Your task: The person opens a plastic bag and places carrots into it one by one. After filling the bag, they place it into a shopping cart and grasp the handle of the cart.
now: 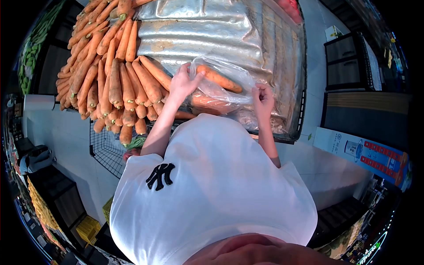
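Note:
My left hand point(183, 83) closes on the left side of a clear plastic bag point(247, 76), its thumb by the thick end of a carrot point(221, 79). That carrot lies slanted at the bag's upper part, seen against the film. Lower down, more orange carrot point(208, 102) shows through the crinkled plastic. On the right, my right hand point(263, 96) pinches the bag's other edge between thumb and curled fingers. The bag is stretched between both hands, close over the front of the display.
A large heap of carrots point(117, 84) fills the display's left side. Silver padded sheeting point(207, 31) covers the rest, within a black crate rim point(302, 95). A wire basket point(106, 148) stands below the heap. Red produce point(290, 9) sits at the far right corner.

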Available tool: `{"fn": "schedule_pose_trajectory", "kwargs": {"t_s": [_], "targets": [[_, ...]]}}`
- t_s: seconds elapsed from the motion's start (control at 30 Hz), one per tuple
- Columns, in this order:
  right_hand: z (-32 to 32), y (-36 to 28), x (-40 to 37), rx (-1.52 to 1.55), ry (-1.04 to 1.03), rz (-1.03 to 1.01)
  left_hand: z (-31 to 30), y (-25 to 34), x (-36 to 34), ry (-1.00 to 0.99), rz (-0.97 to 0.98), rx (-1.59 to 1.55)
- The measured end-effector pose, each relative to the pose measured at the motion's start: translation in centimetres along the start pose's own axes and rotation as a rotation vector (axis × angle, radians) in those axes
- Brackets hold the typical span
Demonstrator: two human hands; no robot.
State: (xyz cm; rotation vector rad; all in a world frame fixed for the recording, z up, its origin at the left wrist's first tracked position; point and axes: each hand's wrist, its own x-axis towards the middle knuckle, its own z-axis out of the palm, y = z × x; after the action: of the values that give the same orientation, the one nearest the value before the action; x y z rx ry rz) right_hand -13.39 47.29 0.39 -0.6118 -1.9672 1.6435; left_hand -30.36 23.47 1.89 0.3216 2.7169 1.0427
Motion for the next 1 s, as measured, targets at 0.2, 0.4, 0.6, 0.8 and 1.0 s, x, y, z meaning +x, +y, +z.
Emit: {"fn": "schedule_pose_trajectory", "kwargs": {"t_s": [0.2,0.4,0.6,0.8,1.0], "targets": [[0.8,0.0,0.3,-0.021,-0.028,0.006,-0.2,-0.6,1.0,-0.104,-0.033,0.085],[0.3,0.9,1.2,-0.221,-0.082,-0.041,-0.5,-0.2,1.2,-0.146,-0.053,0.152],[-0.1,0.2,1.4,-0.268,-0.156,0.065,-0.7,-1.6,0.7,-0.07,0.107,-0.143],[-0.1,-5.0,-0.3,0.059,-0.127,0.137,-5.7,2.4,-1.2,-0.173,-0.084,-0.879],[0.2,-6.1,-0.2,0.133,-0.009,0.041,-7.6,2.5,-2.4,-0.176,0.023,-1.018]]}}
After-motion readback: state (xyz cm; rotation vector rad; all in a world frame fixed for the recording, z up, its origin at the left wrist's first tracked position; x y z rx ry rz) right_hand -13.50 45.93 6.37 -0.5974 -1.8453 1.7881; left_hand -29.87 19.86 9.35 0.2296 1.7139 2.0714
